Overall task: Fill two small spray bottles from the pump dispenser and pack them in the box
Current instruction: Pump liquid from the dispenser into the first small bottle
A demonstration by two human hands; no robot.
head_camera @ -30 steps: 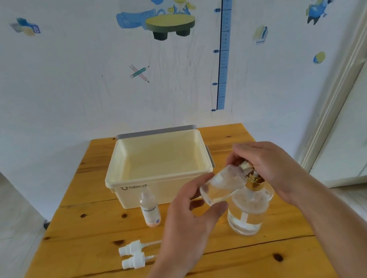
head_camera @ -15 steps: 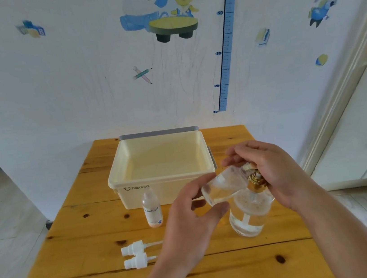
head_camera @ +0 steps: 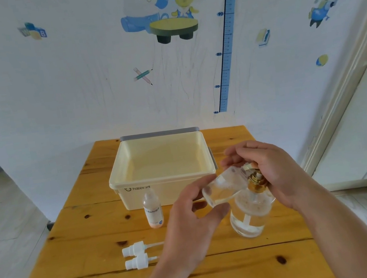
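Two white spray caps (head_camera: 134,249) (head_camera: 137,261), each with a dip tube, are seen lying side by side on the wooden table (head_camera: 77,259), well to the left of the grip and apart from both hands. A small labelled bottle (head_camera: 153,210) stands upright and uncapped, left of the grip and just in front of the cream plastic box (head_camera: 161,165), which sits open at the far side of the table, behind and to the left of the grip.

The left hand (head_camera: 196,221) is closed on a small clear spray bottle (head_camera: 223,187), thumb on the near side, fingers on the far side. This bottle is held tilted, its open mouth raised to the right against the nozzle of the pump head; a little clear liquid is visible in its lower end.

Directly right of and below the grip stands the glass pump dispenser (head_camera: 251,214), upright on the table, with a gold collar and liquid in its lower part. The right hand (head_camera: 270,173) is curled over the pump head from the right, fingers bent down on it; the pump head itself is largely hidden under the hand.
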